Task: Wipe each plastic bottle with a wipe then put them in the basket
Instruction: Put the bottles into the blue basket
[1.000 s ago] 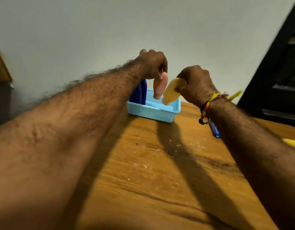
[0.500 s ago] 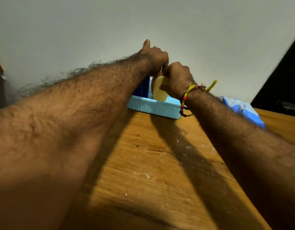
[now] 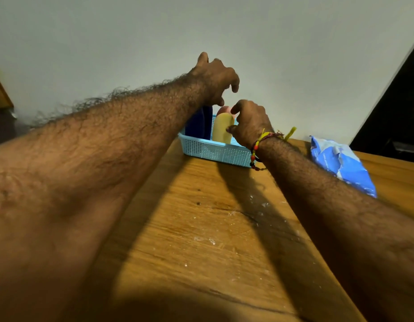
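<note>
Both grips hold nothing as I watch: my left hand (image 3: pixel 215 80) hovers loosely curled above the basket (image 3: pixel 213 151), my right hand (image 3: pixel 250 123) just beside the yellow bottle (image 3: pixel 222 131) standing inside it. Blue bottles (image 3: pixel 199 125) and a pink bottle (image 3: pixel 224 109) stand alongside. Right of the basket, a blue wipe pack (image 3: pixel 341 166) lies on the counter (image 3: pixel 201 228).

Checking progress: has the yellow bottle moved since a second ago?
Yes. The yellow bottle went from tilted above the blue basket rim down into it, now upright.
</note>
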